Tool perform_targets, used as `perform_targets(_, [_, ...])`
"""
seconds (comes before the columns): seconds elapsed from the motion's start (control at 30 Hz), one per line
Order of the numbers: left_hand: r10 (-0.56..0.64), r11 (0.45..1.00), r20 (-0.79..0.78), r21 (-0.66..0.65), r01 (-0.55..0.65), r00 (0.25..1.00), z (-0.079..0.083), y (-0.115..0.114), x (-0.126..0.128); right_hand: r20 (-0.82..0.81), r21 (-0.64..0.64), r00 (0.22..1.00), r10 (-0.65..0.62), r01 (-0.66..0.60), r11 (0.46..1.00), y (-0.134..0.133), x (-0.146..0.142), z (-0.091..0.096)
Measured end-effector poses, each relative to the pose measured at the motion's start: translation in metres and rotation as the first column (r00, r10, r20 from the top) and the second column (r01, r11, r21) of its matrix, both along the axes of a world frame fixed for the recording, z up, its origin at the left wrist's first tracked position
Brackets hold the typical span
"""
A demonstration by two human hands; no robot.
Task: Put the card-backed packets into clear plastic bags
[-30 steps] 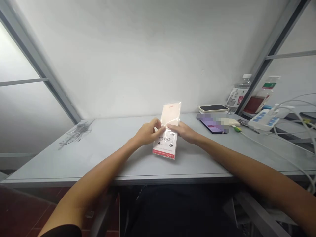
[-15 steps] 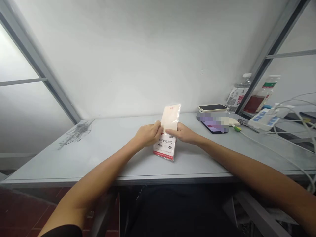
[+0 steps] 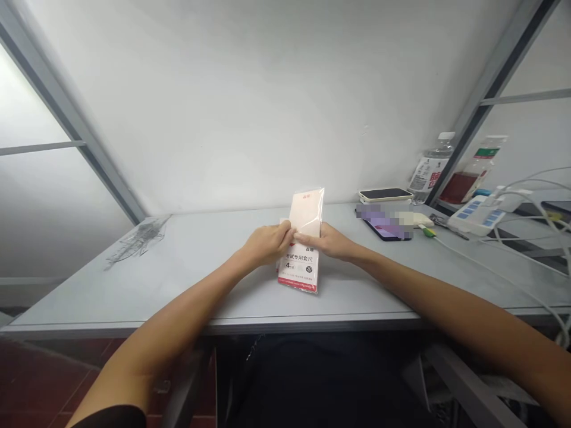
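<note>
A flat clear plastic packet with a white and red printed card inside stands tilted on the grey table, its pale upper flap raised. My left hand pinches the packet's left side at mid-height, fingers closed on it. My right hand grips the right side, its fingertips pressed against the packet just below the flap. Both hands meet near the middle of the packet.
A phone and a dark tablet lie at the back right. Two bottles stand by the wall. A white power strip with trailing cables sits far right. Crumpled clear film lies at the back left.
The packet has shifted slightly and its flap sits a bit lower and more to the left. My fingers have closed in toward each other across the packet's middle.
</note>
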State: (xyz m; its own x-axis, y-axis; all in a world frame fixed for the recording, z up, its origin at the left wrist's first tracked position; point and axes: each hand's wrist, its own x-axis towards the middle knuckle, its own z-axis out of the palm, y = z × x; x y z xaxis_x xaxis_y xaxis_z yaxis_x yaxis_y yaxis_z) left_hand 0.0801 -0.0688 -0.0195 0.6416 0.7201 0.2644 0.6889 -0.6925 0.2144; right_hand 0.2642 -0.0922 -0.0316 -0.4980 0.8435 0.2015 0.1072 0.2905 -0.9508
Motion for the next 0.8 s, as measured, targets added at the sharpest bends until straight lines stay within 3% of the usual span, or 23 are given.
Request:
perform_targets(0.17, [-0.021, 1.000, 0.024, -0.013, 0.021, 1.000, -0.0013, -0.0017, 0.0024, 0.011, 0.011, 1.000, -0.024, 0.024, 1.000, 0.0007, 0.0006, -0.0016])
perform_targets(0.47, [-0.030, 0.969, 0.271, -0.227, 0.095, 0.962, 0.0008, -0.0036, 0.0014, 0.028, 0.027, 0.999, 0.017, -0.017, 0.999, -0.0011, 0.0010, -0.0024])
perform_targets(0.8, [-0.021, 0.936, 0.450, -0.306, 0.176, 0.893, -0.0009, -0.0036, 0.0042, 0.056, 0.160, 0.998, 0.017, -0.025, 0.987, -0.0020, 0.0004, 0.0006])
